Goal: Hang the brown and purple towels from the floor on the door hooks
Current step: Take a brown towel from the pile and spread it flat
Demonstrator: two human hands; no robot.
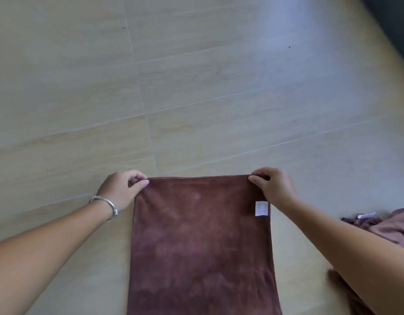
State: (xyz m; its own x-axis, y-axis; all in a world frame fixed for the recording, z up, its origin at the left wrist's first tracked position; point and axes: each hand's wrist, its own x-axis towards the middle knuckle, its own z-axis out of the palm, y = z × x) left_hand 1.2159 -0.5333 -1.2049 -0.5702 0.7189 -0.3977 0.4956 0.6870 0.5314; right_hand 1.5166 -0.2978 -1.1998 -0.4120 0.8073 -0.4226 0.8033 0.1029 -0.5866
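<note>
Pale wood-look floor (196, 87) of long planks with thin light seams, seen from above through a head-worn wide-angle camera; a bluish sheen of reflected light lies on the planks toward the upper right, and a dark, blurred edge (391, 23) cuts across the upper right corner, too indistinct to identify.

Brown towel (201, 246): spread as a flat rectangle in the lower centre, its top edge stretched straight between the two hands, its lower part running out of the bottom of the view. Whether the cloth lies on the floor or hangs just above it cannot be told. A small white label (261, 208) sits near the towel's upper right edge, just below the right hand.

Left hand (122, 189): grip closed on the towel's upper left corner, thumb and curled fingers pinching the hem. A silver bangle (105, 206) circles the wrist.

Right hand (274, 187): grip closed on the upper right corner in the same manner, the thumb tip pressed along the top edge and the fingers curled behind the cloth. Both forearms are bare and enter from the lower corners of the view.

Purple towel (394, 226): a crumpled, muted purple heap on the floor at the right edge, beyond the right forearm and apart from the brown towel, partly cut off by the frame. A small pale tag (366, 215) shows at its upper left.
</note>
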